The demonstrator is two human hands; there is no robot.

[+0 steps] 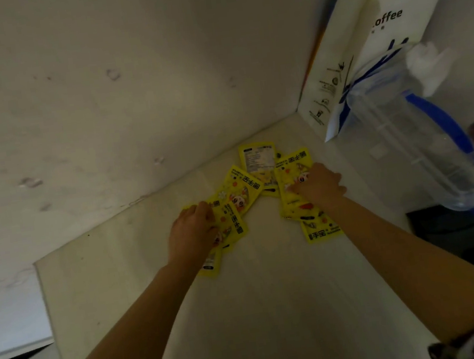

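Observation:
Several flat yellow packets with cartoon print lie fanned out on a pale tabletop, close to the wall. My left hand lies on the left packets, its fingers curled over the edge of one. My right hand rests on the right-hand packets with bent fingers, fingertips on one packet. One packet at the back shows its printed label side. Parts of the packets are hidden under both hands.
A white paper bag printed "coffee" leans in the corner at the back right. A clear plastic box with blue handles stands right of the packets. A white wall runs behind. The table's left edge drops off.

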